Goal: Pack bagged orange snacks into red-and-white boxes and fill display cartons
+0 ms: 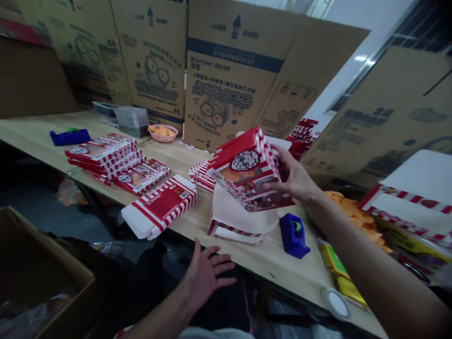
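Observation:
Above the table, my right hand grips a tilted stack of red-and-white striped window boxes, fingers closed round its right side. Under the stack lies a white carton with a striped edge, partly covered from view. My left hand is empty, fingers spread, just in front of the table's front edge. Left of centre, an opened striped box lies with its white flaps toward me. A pile of window boxes stands farther left, with another window box leaning beside it.
A blue tape dispenser sits right of centre, another tape dispenser at far left. A pink basket holds orange pieces. Large cardboard cartons wall the back. An open cardboard box stands lower left. A tape roll lies near the front right edge.

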A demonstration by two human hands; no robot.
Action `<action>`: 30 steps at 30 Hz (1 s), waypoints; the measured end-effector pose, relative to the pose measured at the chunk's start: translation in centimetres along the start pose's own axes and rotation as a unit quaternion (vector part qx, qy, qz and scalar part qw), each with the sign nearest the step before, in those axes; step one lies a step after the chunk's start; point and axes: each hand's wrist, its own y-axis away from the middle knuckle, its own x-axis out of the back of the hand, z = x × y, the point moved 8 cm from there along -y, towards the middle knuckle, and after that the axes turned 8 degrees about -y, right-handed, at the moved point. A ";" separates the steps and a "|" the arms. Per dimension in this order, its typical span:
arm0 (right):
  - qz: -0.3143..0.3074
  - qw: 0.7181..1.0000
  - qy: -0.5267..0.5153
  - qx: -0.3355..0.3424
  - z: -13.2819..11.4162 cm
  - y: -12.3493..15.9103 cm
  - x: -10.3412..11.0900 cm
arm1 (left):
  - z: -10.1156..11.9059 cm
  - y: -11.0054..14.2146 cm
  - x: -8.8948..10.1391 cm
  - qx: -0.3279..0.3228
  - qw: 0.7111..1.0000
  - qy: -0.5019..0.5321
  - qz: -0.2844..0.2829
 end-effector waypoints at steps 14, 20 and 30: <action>-0.093 0.985 0.112 -0.090 7.7 4.2 -1.0 | -1.3 -7.7 -4.3 0.038 0.975 0.213 0.043; -0.122 0.984 0.097 -0.083 8.4 4.4 0.3 | -0.2 -7.8 -4.6 0.022 0.977 0.203 0.067; -0.146 0.981 0.127 -0.025 6.6 2.5 -0.4 | 2.2 -8.1 -3.3 0.028 0.970 0.185 0.154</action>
